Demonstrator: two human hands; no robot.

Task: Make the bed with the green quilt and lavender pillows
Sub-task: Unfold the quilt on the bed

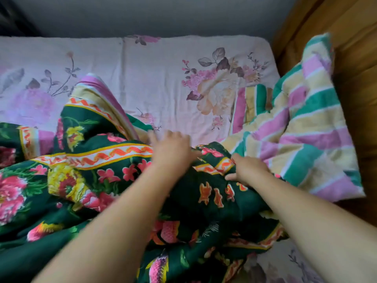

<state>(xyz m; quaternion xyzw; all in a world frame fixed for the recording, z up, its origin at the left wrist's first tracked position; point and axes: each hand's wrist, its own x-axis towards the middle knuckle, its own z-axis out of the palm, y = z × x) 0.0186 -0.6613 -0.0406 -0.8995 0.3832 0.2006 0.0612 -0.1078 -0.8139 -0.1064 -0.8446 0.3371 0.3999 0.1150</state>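
While the green quilt lies bunched under and to the left of both hands, its orange-trimmed edge runs left to right just beneath the fingertips. No lavender pillows show. Nearer that edge, the right hand curls its fingers, pinching the trim; the left hand, blurred, seems spread, touching the fold.
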